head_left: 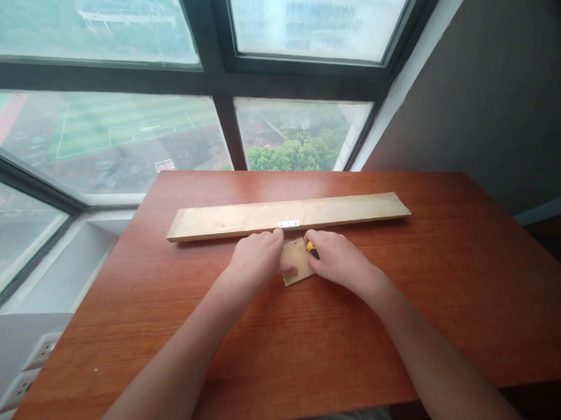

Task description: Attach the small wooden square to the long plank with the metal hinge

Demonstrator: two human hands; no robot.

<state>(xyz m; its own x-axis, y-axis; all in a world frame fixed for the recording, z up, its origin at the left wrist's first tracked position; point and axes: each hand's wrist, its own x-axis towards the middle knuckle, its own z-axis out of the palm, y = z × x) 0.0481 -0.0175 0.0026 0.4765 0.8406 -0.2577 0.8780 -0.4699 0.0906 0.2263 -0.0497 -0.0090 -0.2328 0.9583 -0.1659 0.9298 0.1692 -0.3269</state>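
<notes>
Both hands are at work over the middle of a reddish-brown wooden surface (pixel 363 350). The left hand (pixel 259 256) is closed on a small wooden piece (pixel 296 258), with its thumb lying against the visible face and its fingers bent toward the far edge. The right hand (pixel 335 255) is curled around a yellow-and-black tool (pixel 312 250); only part of the tool is exposed, and its working end cannot be made out. The right fingers are at the right side of the small piece; whether they press on it cannot be told.

The small piece is between the two hands, tilted, with one small dark hole near its upper edge. Just beyond it, a long pale board (pixel 243 217) lies crosswise on the surface. A metal plate (pixel 289 224) with small holes sits at the middle of the board's near edge, just ahead of the left fingertips.

Windows (pixel 135 127) stand behind the surface; wall sockets (pixel 21 388) are at lower left.
</notes>
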